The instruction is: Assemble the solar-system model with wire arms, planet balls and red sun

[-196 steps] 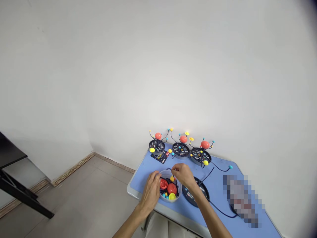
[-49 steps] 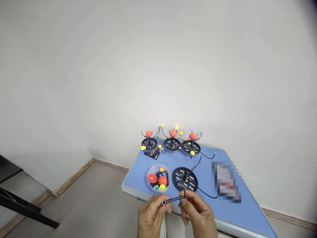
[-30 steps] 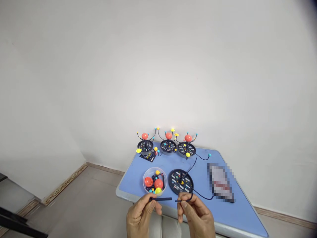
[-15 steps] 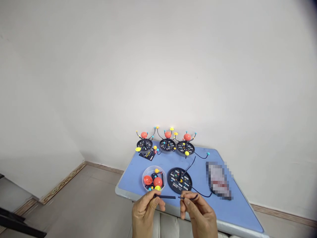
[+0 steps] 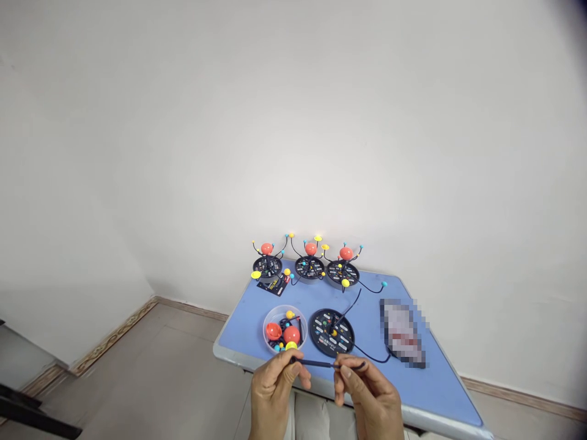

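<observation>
Between thumb and fingers, my left hand (image 5: pixel 276 382) pinches a straight black rod (image 5: pixel 314 363) that points right. My right hand (image 5: pixel 367 388) pinches a thinner, curved black rod (image 5: pixel 359 366), and its left end meets the straight rod's tip. Whether one end sits inside the other is too small to tell. Behind my hands lies a round black base (image 5: pixel 323 349) printed with planets, with curved black arms attached. A clear round tub (image 5: pixel 266 322) beside it holds red half-shells, small coloured balls and black parts.
Three assembled solar-system models (image 5: pixel 310 269) stand along the wall at the back of the blue table (image 5: pixel 247 311). A dark printed card (image 5: pixel 274 286) lies by the left model. A blurred packet (image 5: pixel 403 336) is on the right.
My left hand has moved right, closing the gap between the straight rod and the curved rod, so their ends now meet. My right hand stays nearly in place.
</observation>
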The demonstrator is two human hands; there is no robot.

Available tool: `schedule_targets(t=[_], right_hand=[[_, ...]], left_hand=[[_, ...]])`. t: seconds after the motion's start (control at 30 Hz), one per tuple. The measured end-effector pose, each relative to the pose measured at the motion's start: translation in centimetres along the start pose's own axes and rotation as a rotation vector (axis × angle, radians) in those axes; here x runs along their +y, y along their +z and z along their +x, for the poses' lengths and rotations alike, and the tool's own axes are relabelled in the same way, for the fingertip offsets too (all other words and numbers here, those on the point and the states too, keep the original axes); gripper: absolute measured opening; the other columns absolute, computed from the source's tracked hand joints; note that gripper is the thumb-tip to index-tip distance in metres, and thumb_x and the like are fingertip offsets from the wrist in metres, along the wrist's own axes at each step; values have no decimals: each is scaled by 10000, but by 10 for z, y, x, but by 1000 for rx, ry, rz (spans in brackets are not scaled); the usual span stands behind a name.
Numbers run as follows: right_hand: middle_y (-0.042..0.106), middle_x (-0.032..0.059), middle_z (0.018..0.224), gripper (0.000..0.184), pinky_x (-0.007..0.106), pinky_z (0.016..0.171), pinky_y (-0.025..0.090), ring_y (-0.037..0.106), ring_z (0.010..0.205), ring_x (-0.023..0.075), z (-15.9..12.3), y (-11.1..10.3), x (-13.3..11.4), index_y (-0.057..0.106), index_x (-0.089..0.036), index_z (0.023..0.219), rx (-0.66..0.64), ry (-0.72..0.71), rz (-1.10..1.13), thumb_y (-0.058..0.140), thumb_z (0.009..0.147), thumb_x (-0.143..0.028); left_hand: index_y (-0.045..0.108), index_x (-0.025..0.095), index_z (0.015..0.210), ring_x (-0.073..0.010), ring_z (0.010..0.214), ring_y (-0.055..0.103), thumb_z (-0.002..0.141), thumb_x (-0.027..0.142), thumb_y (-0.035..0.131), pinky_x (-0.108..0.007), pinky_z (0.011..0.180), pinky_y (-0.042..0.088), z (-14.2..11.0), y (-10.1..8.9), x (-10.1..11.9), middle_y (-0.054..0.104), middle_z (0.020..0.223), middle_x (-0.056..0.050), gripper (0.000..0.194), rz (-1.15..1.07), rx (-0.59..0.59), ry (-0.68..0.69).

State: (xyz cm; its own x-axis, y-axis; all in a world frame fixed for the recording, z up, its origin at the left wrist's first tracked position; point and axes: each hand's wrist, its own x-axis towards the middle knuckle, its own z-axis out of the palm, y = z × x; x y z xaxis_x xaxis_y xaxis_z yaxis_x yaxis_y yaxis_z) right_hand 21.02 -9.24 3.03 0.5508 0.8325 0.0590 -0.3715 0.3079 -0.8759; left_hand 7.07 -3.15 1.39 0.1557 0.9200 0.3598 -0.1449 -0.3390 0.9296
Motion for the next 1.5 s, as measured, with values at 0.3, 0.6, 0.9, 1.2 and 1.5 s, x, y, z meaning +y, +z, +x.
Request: schedule_targets(t=[0.3,0.6,0.9,1.2,1.5], right_hand=[[616,-7,524,273,270,502,453,535,442,129,-9,10,-10,735,-181,711,53,10,-28,839,665,-428],[625,3,493,305,258,482,451,536,427,128,-7,11,-11,748,-167,674,81,63,-100,848,627,-452],[673,16,519,318,266,490,489,578,434,149,-7,4,13,768,-164,667,136,88,-28,867,594,-458],[682,18,588,330,286,545,501,594,501,163,2,-2,16,766,-167,764,53,103,-6,842,653,-469],[625,-30,563,352,238,556,461,556,517,124,5,-6,13,727,-192,820,85,76,-52,849,647,-473]], left_hand=[[754,191,887,-165,540,673,885,377,637,-257,615,564,-1,-1,0,712,592,-1,220,21,2,40],[735,200,895,-170,586,693,907,390,607,-248,648,559,-2,-2,-6,683,548,23,229,36,-23,12],[733,197,873,-179,571,681,872,481,631,-250,652,544,-11,6,-6,663,525,21,302,29,31,-72],[729,194,891,-182,625,676,861,502,632,-249,691,543,2,7,-11,662,565,5,324,-33,12,-168],[747,190,927,-145,531,625,856,472,648,-217,575,506,-6,20,-29,676,596,-5,307,-56,-35,-133]])
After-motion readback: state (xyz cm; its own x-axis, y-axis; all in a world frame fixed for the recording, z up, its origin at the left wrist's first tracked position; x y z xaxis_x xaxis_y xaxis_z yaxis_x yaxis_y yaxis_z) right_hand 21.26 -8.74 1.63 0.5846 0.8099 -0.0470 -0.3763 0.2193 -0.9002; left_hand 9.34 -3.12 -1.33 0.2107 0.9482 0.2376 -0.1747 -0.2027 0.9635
